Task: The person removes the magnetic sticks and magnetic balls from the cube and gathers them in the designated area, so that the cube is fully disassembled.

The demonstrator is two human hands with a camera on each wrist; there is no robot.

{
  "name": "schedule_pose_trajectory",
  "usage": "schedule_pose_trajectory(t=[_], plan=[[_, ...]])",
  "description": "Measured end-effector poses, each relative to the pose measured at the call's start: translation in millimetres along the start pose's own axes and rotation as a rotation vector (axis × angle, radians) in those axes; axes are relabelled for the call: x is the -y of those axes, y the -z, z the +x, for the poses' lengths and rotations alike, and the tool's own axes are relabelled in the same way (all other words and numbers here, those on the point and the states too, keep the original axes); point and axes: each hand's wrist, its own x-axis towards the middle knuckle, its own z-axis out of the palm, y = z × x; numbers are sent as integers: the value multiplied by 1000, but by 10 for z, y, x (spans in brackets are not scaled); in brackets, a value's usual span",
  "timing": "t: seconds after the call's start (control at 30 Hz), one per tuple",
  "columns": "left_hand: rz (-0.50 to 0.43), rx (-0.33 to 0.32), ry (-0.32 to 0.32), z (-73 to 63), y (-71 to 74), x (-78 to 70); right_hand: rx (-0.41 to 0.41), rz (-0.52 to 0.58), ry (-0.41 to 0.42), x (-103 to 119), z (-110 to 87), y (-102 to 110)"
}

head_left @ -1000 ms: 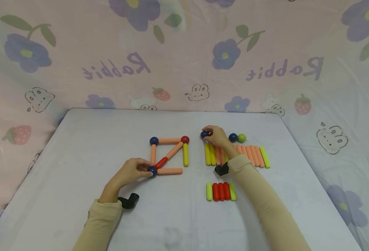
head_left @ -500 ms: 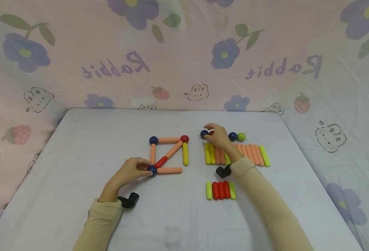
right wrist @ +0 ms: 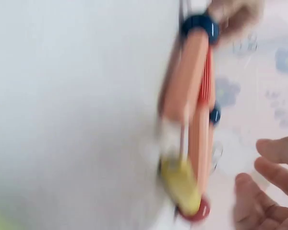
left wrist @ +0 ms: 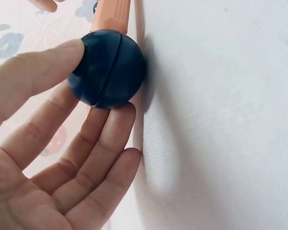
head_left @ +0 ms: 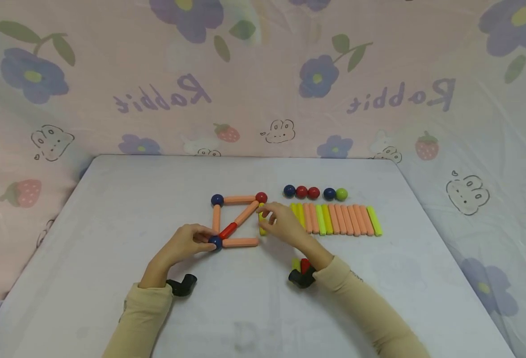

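Note:
My left hand (head_left: 188, 242) pinches a dark blue ball (left wrist: 108, 69) between thumb and fingers, at the near left corner of a flat shape of sticks and balls. From that ball run an orange stick (head_left: 240, 242) to the right, another orange stick (head_left: 217, 219) away from me, and a red stick (head_left: 228, 230) on the diagonal. A second blue ball (head_left: 217, 200) and a red ball (head_left: 261, 198) mark the far corners. My right hand (head_left: 283, 223) hovers by the yellow stick (right wrist: 181, 182) below the red ball, fingers spread and loosely bent, apparently holding nothing.
Right of the shape lies a row of orange, yellow and green sticks (head_left: 350, 220). Behind it are several loose balls, among them a green ball (head_left: 341, 194). Short sticks (head_left: 305, 265) are partly hidden by the right wrist's black camera mount (head_left: 302, 278).
My right hand has left the blue ball in the loose row and moved left and nearer to the yellow stick. That blue ball stays in the row. My left hand keeps its place.

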Motion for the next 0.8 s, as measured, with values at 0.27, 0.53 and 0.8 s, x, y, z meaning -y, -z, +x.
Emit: schedule_pose_trajectory(t=[0.27, 0.53, 0.8], plan=[[-28, 10, -5, 1, 21, -4, 108, 25, 102, 312, -160, -349], [-39, 18, -30, 4, 28, 19, 180, -107, 152, 374, -137, -556], [-47, 21, -11, 2, 29, 28, 202, -161, 209, 374, -79, -591]])
